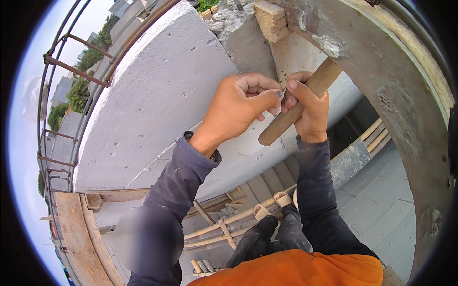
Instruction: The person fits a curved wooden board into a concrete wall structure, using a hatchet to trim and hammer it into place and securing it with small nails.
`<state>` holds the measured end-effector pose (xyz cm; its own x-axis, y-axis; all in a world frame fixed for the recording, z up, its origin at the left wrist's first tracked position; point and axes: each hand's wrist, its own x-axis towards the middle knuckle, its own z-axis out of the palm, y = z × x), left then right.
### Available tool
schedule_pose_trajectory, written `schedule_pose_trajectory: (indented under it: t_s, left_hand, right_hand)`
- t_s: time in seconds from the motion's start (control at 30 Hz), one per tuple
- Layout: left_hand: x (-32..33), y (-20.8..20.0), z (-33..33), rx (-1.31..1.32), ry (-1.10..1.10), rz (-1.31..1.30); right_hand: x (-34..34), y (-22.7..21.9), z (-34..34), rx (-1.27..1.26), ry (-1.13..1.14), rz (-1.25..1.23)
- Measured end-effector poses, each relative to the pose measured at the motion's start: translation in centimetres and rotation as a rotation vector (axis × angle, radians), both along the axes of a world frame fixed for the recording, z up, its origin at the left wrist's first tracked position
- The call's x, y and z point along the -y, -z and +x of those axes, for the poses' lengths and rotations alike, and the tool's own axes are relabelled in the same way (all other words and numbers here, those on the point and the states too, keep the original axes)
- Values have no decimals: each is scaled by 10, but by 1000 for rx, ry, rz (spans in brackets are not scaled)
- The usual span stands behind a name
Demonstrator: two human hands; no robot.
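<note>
In the head view, our right hand (312,107) is gripping a wooden stick (283,124) in front of a white wall (157,105). Our left hand (241,102) is holding its fingers curled nearly closed beside the right hand's fingertips; whether it is pinching anything, we cannot tell.

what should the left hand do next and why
Perhaps ease the left hand slightly away from the right hand: they are close together beside the wooden bar, which the right already grips, and anything between them is too small to tell.
</note>
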<state>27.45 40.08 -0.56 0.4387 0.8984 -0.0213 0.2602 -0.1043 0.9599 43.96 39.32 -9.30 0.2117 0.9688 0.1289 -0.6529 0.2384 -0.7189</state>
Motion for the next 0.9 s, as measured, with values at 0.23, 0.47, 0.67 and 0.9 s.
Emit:
schedule_pose_trajectory:
  t_s: [0.23,0.47,0.67,0.9]
  left_hand:
    - [-2,4,10,-440,-169,714]
    - [-12,-18,29,-739,-265,1084]
    - [-17,-11,34,-753,-373,1107]
    - [-21,-1,39,-663,-445,1125]
  right_hand:
    - [-11,-3,-4,-16,25,-1]
    - [-30,-13,-12,10,148,4]
    - [-12,7,-17,139,316,-29]
    - [13,59,-33,536,368,-160]
